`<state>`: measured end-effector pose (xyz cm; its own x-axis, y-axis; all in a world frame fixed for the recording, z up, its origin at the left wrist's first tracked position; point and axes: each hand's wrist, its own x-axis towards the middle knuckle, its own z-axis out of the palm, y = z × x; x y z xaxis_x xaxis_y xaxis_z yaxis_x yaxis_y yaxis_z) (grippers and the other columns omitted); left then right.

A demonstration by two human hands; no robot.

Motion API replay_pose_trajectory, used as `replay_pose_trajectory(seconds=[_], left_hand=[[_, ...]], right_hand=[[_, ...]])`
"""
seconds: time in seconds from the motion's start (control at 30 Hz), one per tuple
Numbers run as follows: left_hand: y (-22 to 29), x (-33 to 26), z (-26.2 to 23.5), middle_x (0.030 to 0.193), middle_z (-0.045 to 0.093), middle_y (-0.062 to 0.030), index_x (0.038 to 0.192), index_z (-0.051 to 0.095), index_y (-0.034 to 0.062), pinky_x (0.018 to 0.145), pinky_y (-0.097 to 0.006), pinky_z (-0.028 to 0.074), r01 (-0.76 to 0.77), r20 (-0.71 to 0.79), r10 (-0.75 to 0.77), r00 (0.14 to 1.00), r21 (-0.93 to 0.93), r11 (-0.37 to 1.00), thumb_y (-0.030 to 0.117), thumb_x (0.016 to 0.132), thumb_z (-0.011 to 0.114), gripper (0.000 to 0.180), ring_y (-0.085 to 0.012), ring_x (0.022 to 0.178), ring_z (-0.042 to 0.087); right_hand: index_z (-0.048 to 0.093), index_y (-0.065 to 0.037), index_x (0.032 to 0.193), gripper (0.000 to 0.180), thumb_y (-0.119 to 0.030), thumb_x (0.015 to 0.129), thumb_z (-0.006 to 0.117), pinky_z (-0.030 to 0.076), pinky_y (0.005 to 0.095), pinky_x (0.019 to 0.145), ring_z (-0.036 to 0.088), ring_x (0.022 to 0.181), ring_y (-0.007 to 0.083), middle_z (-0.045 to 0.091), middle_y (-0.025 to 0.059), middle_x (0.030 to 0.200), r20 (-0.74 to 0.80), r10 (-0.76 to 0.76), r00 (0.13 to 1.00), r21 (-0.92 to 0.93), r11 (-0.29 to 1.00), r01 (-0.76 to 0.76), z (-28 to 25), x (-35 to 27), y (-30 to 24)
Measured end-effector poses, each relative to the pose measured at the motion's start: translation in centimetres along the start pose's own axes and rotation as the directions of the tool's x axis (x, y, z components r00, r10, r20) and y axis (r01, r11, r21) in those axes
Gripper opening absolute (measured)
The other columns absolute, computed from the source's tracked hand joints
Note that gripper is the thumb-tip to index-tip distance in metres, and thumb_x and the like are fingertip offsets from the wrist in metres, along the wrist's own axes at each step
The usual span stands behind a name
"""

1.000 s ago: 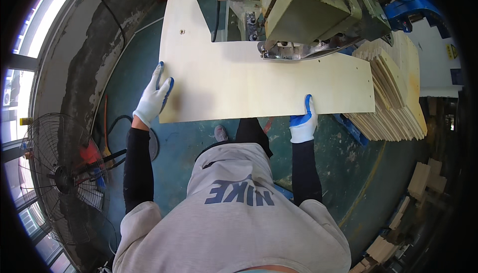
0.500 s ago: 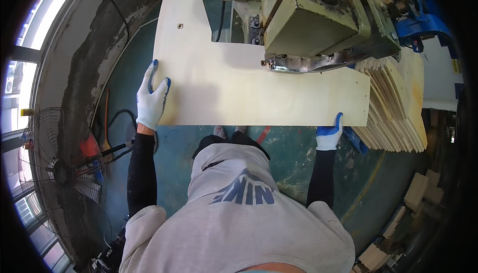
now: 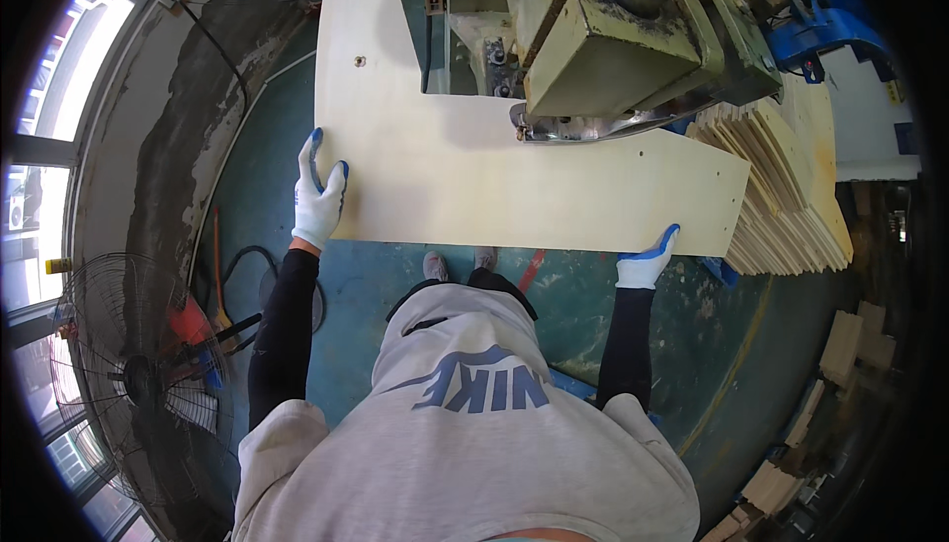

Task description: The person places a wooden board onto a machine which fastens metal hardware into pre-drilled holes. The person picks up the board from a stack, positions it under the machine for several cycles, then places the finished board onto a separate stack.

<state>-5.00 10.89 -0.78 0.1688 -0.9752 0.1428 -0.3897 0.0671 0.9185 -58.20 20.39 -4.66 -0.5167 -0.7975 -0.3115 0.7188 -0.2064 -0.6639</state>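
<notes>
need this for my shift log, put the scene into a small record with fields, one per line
workpiece: pale L-shaped wooden board
left hand: white-and-blue gloved left hand, at the board's left edge
right hand: white-and-blue gloved right hand, at its near edge, thumb on top, other fingers hidden
machine: olive-green metal machine head, above the board's far edge
right side: stack of pale wooden panels
left side: black wire-caged fan
</notes>
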Motion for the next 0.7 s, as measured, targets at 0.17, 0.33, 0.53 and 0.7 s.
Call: replay_pose_trajectory(seconds=[0.17,0.33,0.53,0.7], left_hand=[[1.9,0.5,-1.0,0.152,0.048,-0.0129,0.151,0.039,0.0009,0.114,-0.03,0.035,0.027,0.068,-0.026,0.997,-0.011,1.0,0.011,0.097,0.063,0.059,-0.0221,0.141,0.045],[3.9,-0.1,-6.5,0.15,0.052,-0.0097,0.149,0.044,0.0011,0.106,-0.025,0.041,0.139,0.166,-0.14,0.976,0.013,0.99,0.012,0.1,0.061,0.053,-0.0147,0.132,0.05],[2.7,-1.2,-9.1,0.153,0.046,-0.0127,0.152,0.04,0.0034,0.105,-0.029,0.043,0.152,0.179,-0.151,0.972,0.012,0.988,0.013,0.098,0.063,0.059,-0.0203,0.125,0.056],[4.3,0.1,-8.8,0.139,0.054,-0.0177,0.141,0.053,0.0062,0.105,-0.042,0.042,-0.23,0.2,0.124,0.972,0.696,0.68,0.023,0.088,0.072,0.059,-0.0357,0.122,0.053]], right_hand=[[0.041,-0.01,0.151,0.063,-0.053,0.106,0.042,0.039,0.0446,0.113,0.048,0.136,0.0296,0.048,0.0088,0.152,0.018,-0.08,0.997,-0.091,0.993,0.081,-0.8,-1.1,-0.4],[0.039,-0.008,0.152,0.062,-0.05,0.106,0.043,0.039,0.0468,0.114,0.047,0.137,0.0312,0.046,0.0108,0.153,0.03,0.007,1.0,-0.087,0.996,-0.004,3.0,-7.6,-1.7],[0.041,-0.007,0.151,0.061,-0.05,0.107,0.039,0.037,0.0466,0.115,0.046,0.138,0.031,0.046,0.0102,0.153,0.003,-0.011,1.0,-0.016,1.0,0.011,2.2,-10.1,1.5],[0.041,-0.007,0.152,0.063,-0.051,0.107,0.04,0.035,0.0468,0.116,0.046,0.138,0.0319,0.045,0.0111,0.154,-0.057,-0.067,0.996,0.032,0.997,0.069,4.8,-10.9,1.6]])
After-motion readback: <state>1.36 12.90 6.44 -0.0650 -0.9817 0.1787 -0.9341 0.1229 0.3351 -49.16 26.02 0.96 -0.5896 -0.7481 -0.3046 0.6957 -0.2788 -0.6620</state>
